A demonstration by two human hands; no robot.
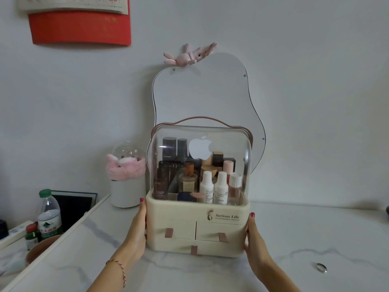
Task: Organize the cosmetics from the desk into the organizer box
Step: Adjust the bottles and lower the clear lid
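Organizer box (197, 226) upright on counter (189, 272), dead ahead. Left hand (137, 228) and right hand (253, 237) press flat-fingered on opposite sides, equally near.

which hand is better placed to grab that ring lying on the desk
Right. The right hand presses the organizer box on the side where the ring lies; the left hand is across the box.

Soft, even, dimmish light, glare on the clear lid (199, 144), wide-angle bending at edges
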